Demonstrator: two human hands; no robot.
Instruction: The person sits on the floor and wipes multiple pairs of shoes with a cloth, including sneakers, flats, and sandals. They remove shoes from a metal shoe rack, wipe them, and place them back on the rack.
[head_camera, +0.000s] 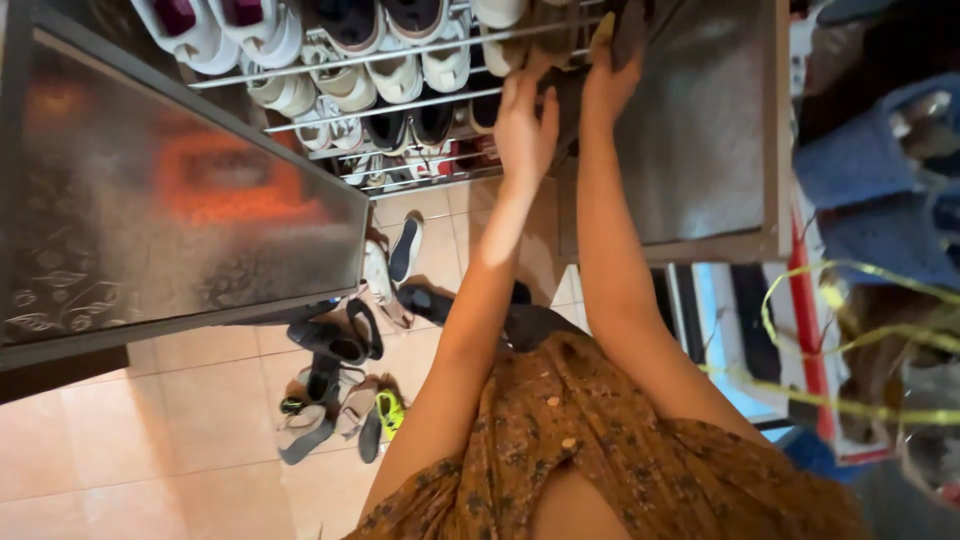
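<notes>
Both my arms reach into an open shoe cabinet with wire shelves (400, 105) full of shoes. My right hand (608, 82) is at the top shelf with its fingers closed on a dark shoe (630, 25). My left hand (524, 125) is just below and to the left, fingers apart, touching the shelf edge under a tan pair of shoes (530, 45). White sneakers (395, 75) fill the upper rows and darker shoes (432, 122) the lower ones. I wear a brown patterned dress (620, 450).
The cabinet's frosted glass doors stand open at left (180, 200) and right (700, 130). Several sandals and shoes (340, 390) lie scattered on the tiled floor (150, 450). Blue fabric (870, 180) and yellow ribbon (850, 340) hang at the right.
</notes>
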